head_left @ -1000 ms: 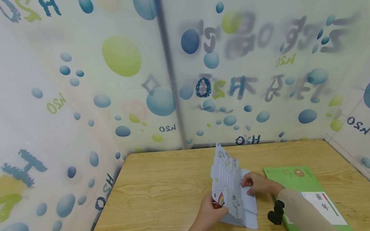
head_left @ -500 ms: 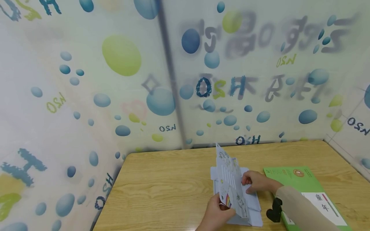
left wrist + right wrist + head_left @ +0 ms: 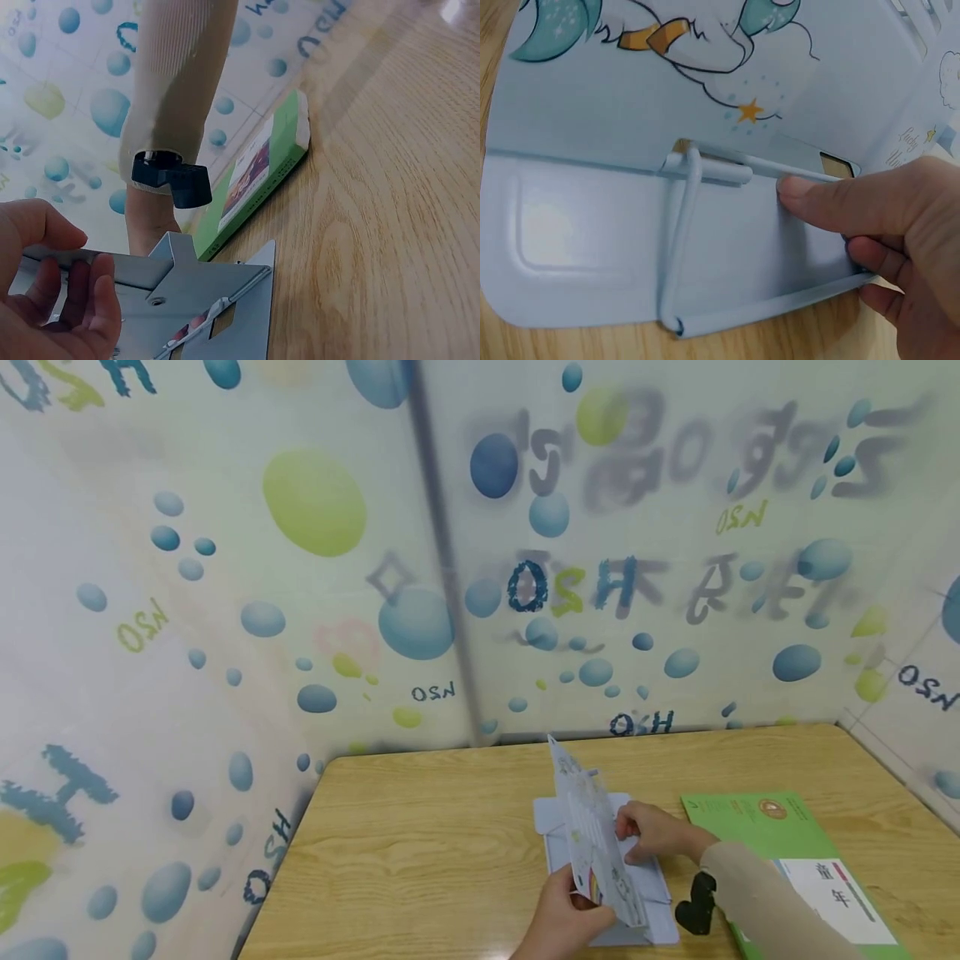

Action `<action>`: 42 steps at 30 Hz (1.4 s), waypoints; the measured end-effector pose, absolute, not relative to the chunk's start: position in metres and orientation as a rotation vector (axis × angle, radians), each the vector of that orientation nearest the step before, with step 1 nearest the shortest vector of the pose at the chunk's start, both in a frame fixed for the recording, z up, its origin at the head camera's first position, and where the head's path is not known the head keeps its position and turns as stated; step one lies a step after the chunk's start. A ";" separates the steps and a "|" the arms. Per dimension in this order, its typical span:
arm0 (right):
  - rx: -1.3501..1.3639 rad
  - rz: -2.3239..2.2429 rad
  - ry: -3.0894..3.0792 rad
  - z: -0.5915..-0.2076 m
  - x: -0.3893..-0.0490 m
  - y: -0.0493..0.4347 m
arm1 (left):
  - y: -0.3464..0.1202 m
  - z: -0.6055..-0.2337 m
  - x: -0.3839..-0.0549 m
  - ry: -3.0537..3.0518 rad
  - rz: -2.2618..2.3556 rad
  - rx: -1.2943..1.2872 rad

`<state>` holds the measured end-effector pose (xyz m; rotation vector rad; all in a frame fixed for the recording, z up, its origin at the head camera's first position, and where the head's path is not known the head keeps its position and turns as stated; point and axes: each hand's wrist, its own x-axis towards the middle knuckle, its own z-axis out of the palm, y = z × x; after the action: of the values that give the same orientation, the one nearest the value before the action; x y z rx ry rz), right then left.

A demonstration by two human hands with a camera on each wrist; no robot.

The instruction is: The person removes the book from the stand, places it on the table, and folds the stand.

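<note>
A white metal book stand [image 3: 588, 827] printed with a rainbow and cartoon figures stands on the table, its slotted panel raised at a steep angle from the flat base. My left hand [image 3: 566, 917] pinches the panel's near edge between thumb and fingers; in the left wrist view the left hand [image 3: 71, 292] has its fingers curled at that edge. My right hand [image 3: 660, 833] grips the base's right side. In the right wrist view, the thumb [image 3: 802, 195] lies on top, beside a bent wire bracket [image 3: 681, 240], with the fingers curled at the outer edge.
A thick green book [image 3: 757, 818] with a white label lies on the wooden table [image 3: 405, 852] to the right, partly under the right forearm. A black device [image 3: 697, 903] hangs at the right wrist. A patterned wall covering [image 3: 315, 610] rises behind the table.
The stand's panel has turned toward edge-on, and the base shows on its left side. Both hands keep their grip; the left has moved slightly right.
</note>
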<state>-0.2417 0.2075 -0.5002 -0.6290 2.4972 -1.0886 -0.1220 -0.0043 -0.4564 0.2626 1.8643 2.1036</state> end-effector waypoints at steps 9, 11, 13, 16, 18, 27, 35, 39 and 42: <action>-0.598 -1.064 2.502 -0.501 -0.244 0.201 | -0.012 -0.462 -0.123 1.804 2.121 0.265; -0.590 -1.069 2.505 -0.501 -0.244 0.201 | -0.013 -0.461 -0.123 1.808 2.116 0.287; -0.581 -1.074 2.519 -0.502 -0.244 0.202 | -0.015 -0.461 -0.123 1.821 2.098 0.307; -0.576 -1.093 2.540 -0.503 -0.242 0.203 | -0.017 -0.461 -0.124 1.835 2.067 0.321; -0.570 -1.110 2.558 -0.504 -0.240 0.204 | -0.017 -0.460 -0.124 1.849 2.044 0.319; -0.550 -1.143 2.576 -0.503 -0.233 0.201 | -0.020 -0.460 -0.125 1.804 2.051 0.304; -0.549 -1.128 2.569 -0.497 -0.224 0.202 | -0.021 -0.457 -0.125 1.802 2.059 0.319; -0.578 -1.116 2.566 -0.495 -0.222 0.203 | -0.022 -0.457 -0.125 1.766 2.095 0.350; -0.580 -1.103 2.569 -0.496 -0.220 0.205 | -0.021 -0.458 -0.126 1.750 2.107 0.359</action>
<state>-0.2199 0.2046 -0.4961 -0.5804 2.5689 -1.1032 -0.1265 -0.0214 -0.4582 0.3592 1.7500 2.1072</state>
